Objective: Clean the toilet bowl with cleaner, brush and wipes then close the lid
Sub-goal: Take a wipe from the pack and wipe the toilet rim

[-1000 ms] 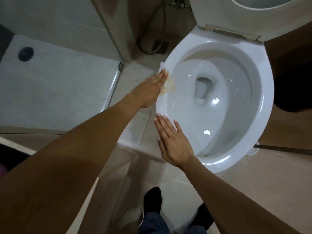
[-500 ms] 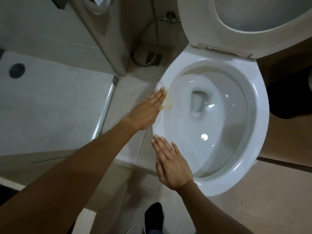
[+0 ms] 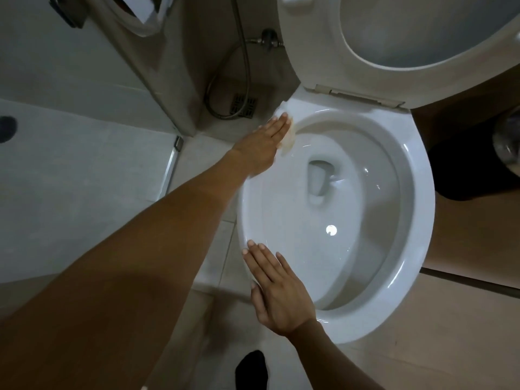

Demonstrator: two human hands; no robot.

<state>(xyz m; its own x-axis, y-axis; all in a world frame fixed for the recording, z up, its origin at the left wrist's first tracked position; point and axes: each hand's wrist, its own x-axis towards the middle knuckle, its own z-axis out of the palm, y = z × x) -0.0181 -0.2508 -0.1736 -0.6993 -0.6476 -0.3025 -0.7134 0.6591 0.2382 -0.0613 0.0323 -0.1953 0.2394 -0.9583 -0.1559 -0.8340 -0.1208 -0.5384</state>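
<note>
A hose (image 3: 241, 66) loops above the floor drain (image 3: 243, 105).

Toilet bowl (image 3: 416, 220): white, glossy, oval; rim bare, water low in the basin.
Seat and lid (image 3: 315, 52): white, both raised upright behind the bowl, hinged at its back edge.
Wipe (image 3: 289, 136): thin, pale, stained yellowish; lies flat on the bowl's rim at the back on the person's left, draping a little inward, partly hidden under flat fingers.

A home bathroom: toilet bowl (image 3: 416, 209) with raised seat (image 3: 309, 52), tiled floor (image 3: 422, 347), floor drain (image 3: 244, 106), apparently a spray hose (image 3: 244, 52).
</note>
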